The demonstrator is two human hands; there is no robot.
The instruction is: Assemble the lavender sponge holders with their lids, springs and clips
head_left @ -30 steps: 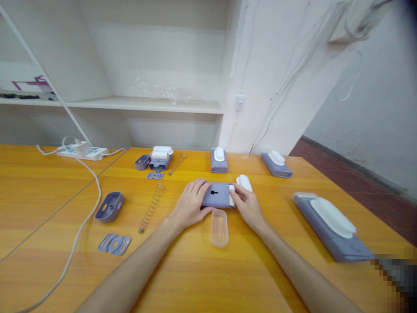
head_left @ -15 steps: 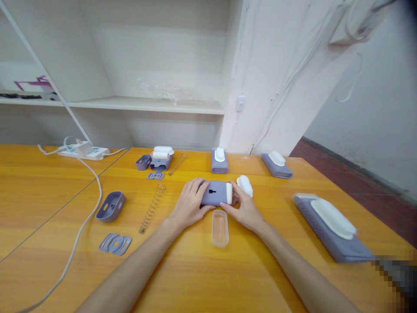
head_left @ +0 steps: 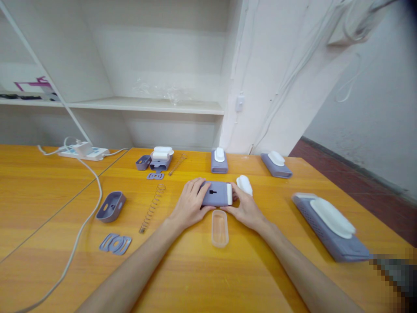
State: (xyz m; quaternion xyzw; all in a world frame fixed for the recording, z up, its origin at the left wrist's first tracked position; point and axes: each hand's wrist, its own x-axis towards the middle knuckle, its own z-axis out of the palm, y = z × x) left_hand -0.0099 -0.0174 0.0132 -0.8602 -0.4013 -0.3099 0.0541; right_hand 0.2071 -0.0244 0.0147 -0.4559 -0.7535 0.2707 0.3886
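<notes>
A purple plastic housing (head_left: 215, 194) with a dark keyhole-like slot lies flat between my two hands. My left hand (head_left: 193, 201) grips its left end, fingers over the far side and thumb along the near edge. At its right end sits a white rounded piece (head_left: 229, 194). My right hand (head_left: 243, 208) closes around this end, thumb at the near corner; its other fingertips are partly hidden behind the white piece. Just in front of the housing is a clear plastic cup (head_left: 220, 229). A white ribbed oval part (head_left: 244, 185) lies just beyond my right hand.
To the left lie a long coil spring (head_left: 153, 208), a purple cap (head_left: 111, 207), flat purple cut-out plates (head_left: 115, 244) and a white cable (head_left: 94, 217). Farther back are more parts (head_left: 161, 160) and a power strip (head_left: 84, 151). Purple units with white tops (head_left: 332, 226) stand at right.
The housing has shifted very slightly to the right in my hands. My right thumb has slid from the housing's top face to its near edge.
</notes>
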